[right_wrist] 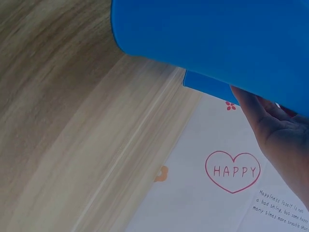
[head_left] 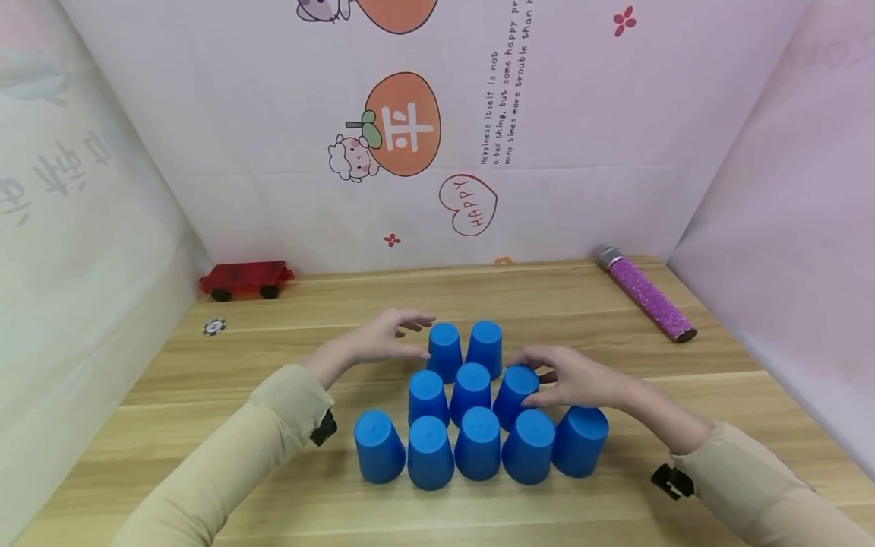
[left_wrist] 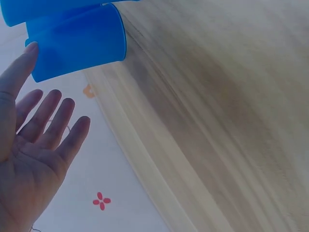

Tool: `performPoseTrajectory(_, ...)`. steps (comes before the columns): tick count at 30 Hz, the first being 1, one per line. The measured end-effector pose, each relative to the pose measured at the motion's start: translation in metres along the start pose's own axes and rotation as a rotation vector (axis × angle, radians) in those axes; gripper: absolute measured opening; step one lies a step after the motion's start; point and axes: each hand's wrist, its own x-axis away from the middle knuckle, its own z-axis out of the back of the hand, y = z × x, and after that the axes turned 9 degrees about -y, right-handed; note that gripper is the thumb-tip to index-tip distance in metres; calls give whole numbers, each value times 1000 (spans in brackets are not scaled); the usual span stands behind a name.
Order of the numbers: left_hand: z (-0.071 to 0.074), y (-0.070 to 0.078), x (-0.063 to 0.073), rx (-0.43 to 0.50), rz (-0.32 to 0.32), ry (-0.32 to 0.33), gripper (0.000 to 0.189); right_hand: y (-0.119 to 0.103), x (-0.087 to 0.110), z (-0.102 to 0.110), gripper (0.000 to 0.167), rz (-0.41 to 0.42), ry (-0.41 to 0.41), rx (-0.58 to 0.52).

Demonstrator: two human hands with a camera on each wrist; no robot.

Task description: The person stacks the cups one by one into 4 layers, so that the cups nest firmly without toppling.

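Upside-down blue cups stand on the table in rows: several in the front row, three in the middle and two at the back. My left hand is beside the back-left cup, its fingers loosely extended. In the left wrist view, the thumb tip lies at the edge of a blue cup, while the other fingers stay apart from it. My right hand holds the right cup of the middle row, thumb on the near side and fingers behind. A blue cup hides its fingertips in the right wrist view.
A red toy car sits at the table's back left, with a black-and-white round chip in front of it. A purple glittery microphone lies at the back right. Printed white sheets wall in the wooden table.
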Motion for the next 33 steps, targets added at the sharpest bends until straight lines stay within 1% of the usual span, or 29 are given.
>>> performPoseTrajectory(2,0,-2,4,2,2,6,56,1,1,1,46,-7,4,5)
performPoseTrajectory(5,0,-4,12,6,6,32,55,2,4,3,47,-19,15,17)
performPoseTrajectory(13,0,-6,40,95,12,128,52,10,13,15,47,-42,43,26)
performPoseTrajectory(18,-6,-11,54,129,0,181,50,20,12,27,42,-60,65,36)
performPoseTrajectory(21,-12,-12,59,135,6,189,49,26,11,36,42,-72,86,33)
performPoseTrajectory(27,-20,-10,66,150,20,209,48,36,7,51,42,-102,105,49)
performPoseTrajectory(30,-24,-10,70,169,8,223,47,41,2,56,43,-112,105,57)
performPoseTrajectory(33,-29,-10,73,194,-9,218,47,46,-4,58,42,-109,95,57)
